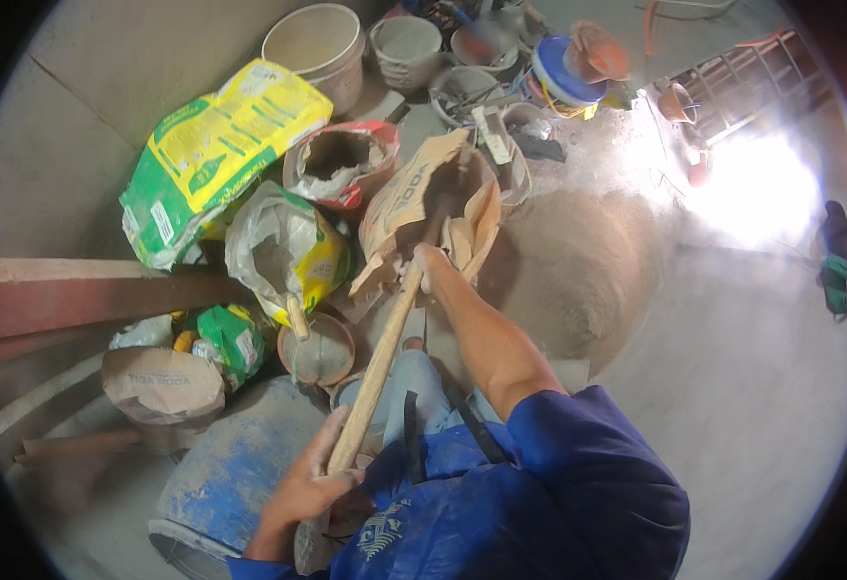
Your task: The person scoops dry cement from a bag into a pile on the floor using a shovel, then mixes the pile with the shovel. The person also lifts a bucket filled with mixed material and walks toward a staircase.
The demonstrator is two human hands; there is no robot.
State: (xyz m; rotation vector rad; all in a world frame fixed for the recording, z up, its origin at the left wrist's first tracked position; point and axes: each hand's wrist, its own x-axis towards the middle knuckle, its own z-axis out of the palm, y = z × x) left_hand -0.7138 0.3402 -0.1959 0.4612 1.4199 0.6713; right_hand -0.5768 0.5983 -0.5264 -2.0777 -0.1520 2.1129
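Note:
A long wooden tool handle point(385, 358) slants from my waist up into an opened brown paper sack point(399, 203). My right hand point(429, 265) grips it at the sack's mouth, arm stretched forward. Lower down, my left hand point(317, 481) holds the handle near its rear end, by my left side. The sack's torn, folded edges stand around the handle, and the tool's head is hidden inside. Just left of the sack are an open red-rimmed bag point(341, 164) and an open yellow-green bag point(288, 251), with a short handle sticking out at its front.
A heap of grey-brown powder point(588, 261) spreads to the sack's right. Buckets point(317, 48) and tubs line the back, one with a blue lid point(566, 72). A full yellow-green bag point(230, 145) leans on the left wall. A blue drum point(240, 474) lies near my left arm.

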